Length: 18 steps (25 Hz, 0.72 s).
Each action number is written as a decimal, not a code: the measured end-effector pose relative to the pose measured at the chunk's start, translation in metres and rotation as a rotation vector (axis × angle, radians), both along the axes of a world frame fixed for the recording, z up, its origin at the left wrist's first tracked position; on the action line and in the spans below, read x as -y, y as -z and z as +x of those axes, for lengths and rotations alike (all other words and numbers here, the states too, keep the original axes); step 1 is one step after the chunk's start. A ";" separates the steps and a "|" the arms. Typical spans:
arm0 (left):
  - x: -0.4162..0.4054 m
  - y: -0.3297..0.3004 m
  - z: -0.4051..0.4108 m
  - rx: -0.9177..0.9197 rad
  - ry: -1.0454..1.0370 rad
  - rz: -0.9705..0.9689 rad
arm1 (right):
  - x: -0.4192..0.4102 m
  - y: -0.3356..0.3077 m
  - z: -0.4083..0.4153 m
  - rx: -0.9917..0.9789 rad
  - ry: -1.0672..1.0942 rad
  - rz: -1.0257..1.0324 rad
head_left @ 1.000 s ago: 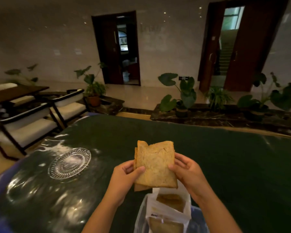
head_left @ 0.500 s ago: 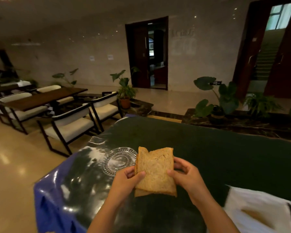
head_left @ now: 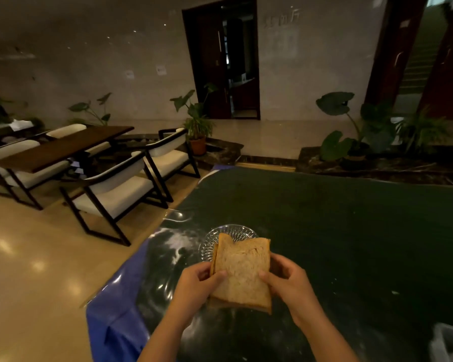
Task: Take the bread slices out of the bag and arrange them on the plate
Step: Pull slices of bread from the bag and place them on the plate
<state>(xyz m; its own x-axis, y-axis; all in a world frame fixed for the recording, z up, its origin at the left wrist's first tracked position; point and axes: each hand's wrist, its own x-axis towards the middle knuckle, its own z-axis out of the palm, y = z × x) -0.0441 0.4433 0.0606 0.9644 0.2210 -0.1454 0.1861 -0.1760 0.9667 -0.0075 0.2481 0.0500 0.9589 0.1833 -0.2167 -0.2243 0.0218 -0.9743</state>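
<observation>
I have both hands up in the lower middle of the frame, gripping a small stack of bread slices [head_left: 242, 273] between them. My left hand [head_left: 198, 288] pinches the stack's left edge, thumb across the front face and fingers behind. My right hand [head_left: 288, 283] holds the right edge the same way, thumb on the front. At least two slices show: a second edge peeks out along the left side and the bottom. The stack stands nearly upright, its top edge notched.

Just behind the bread, partly covered by it, the clear glass plate [head_left: 220, 236] sits on the dark green bench [head_left: 351, 231] near its left edge; I see nothing on the part that shows. The bag [head_left: 450, 343] is only a pale blur at the bottom right corner of the frame, well apart from my hands. Chairs [head_left: 120, 189] stand on the floor at left.
</observation>
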 end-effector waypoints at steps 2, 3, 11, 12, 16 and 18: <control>-0.012 0.004 0.025 0.007 0.009 0.035 | -0.014 0.006 0.024 -0.005 0.012 0.007; -0.017 0.006 0.040 0.011 0.008 0.034 | -0.020 0.010 0.040 0.000 0.011 0.010; -0.050 0.026 0.146 -0.073 0.023 0.027 | -0.055 0.033 0.141 -0.059 0.057 0.015; -0.054 0.029 0.157 -0.082 0.032 0.032 | -0.059 0.037 0.151 -0.071 0.065 0.008; -0.074 0.051 0.202 -0.108 0.088 0.071 | -0.079 0.056 0.186 -0.085 0.130 -0.029; -0.086 0.067 0.222 -0.115 0.108 0.075 | -0.092 0.069 0.197 -0.091 0.186 -0.055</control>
<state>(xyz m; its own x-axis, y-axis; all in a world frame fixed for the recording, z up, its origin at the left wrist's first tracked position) 0.1784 0.5295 -0.0067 0.9611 0.1318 -0.2427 0.2705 -0.2717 0.9236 0.1896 0.3397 -0.0194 0.9512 -0.0094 -0.3086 -0.3084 0.0186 -0.9511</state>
